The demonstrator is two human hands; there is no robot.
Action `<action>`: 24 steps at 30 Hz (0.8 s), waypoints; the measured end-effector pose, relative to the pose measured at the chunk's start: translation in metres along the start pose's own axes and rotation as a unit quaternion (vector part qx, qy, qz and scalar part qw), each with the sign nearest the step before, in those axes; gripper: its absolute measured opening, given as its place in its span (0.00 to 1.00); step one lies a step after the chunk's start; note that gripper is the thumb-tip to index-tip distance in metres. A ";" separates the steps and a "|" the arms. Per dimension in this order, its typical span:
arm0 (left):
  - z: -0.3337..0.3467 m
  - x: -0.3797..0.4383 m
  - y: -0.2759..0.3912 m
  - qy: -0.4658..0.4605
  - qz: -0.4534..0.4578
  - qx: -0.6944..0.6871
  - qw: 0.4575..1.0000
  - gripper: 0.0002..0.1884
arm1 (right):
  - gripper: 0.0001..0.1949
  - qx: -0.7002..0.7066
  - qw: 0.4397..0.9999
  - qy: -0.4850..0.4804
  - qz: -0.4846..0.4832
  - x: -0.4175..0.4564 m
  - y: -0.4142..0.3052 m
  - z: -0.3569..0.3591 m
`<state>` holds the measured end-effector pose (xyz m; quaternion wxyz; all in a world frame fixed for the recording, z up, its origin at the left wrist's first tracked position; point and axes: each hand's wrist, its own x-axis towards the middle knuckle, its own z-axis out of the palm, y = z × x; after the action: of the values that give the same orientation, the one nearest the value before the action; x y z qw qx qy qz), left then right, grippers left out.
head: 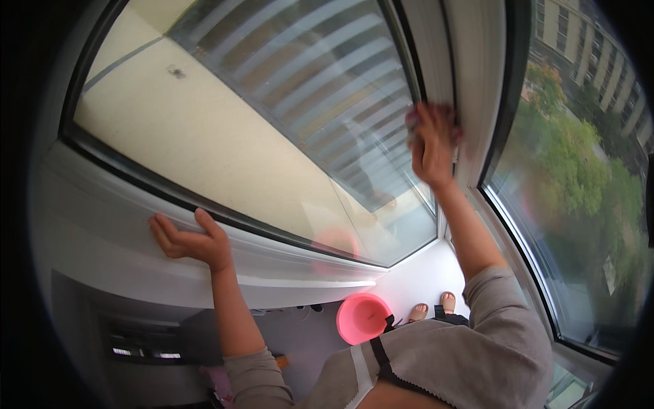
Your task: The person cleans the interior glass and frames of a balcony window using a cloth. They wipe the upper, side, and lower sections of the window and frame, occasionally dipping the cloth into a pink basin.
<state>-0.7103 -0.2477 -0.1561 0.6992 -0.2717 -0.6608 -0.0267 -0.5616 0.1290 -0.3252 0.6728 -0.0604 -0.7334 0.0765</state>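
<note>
My right hand (433,148) presses a dark reddish cloth (449,122) against the white window frame (438,61), along the right side of a large glass pane (245,153). Motion blurs the cloth and fingertips, and the palm hides part of the cloth. My left hand (191,239) rests at the white frame edge (265,255) on the pane's near side, thumb up by the black rubber seal (168,191), the other fingers curled loosely. Nothing shows in that hand. Through the glass I see a pale wall and a grey slatted panel (306,76).
A pink plastic basin (364,318) stands below, beside my sandalled feet (429,307) on a white surface. Another window pane (567,204) is at the right, with trees and a building far below outside. A dark cabinet-like unit (143,342) lies at lower left.
</note>
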 end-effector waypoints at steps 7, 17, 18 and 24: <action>0.004 -0.006 -0.002 0.006 -0.035 -0.070 0.997 0.34 | 0.14 -0.028 0.981 0.185 -0.058 0.195 -0.036 0.020; 0.005 -0.008 0.003 0.013 -0.072 -0.094 0.993 0.25 | 0.19 0.175 0.859 -0.349 -0.332 0.026 -0.120 0.050; 0.003 -0.009 -0.001 0.018 -0.074 -0.145 0.986 0.25 | 0.19 0.204 0.844 -0.317 -0.381 0.035 -0.121 0.057; 0.011 -0.030 -0.014 0.154 -0.117 -0.321 0.927 0.22 | 0.21 0.191 0.903 -0.014 -0.384 0.245 -0.221 0.077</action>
<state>-0.7296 -0.2652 -0.1799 0.6599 -0.3945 -0.5279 -0.3608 -0.6562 -0.0429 -0.0495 0.6387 0.3564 -0.6802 -0.0486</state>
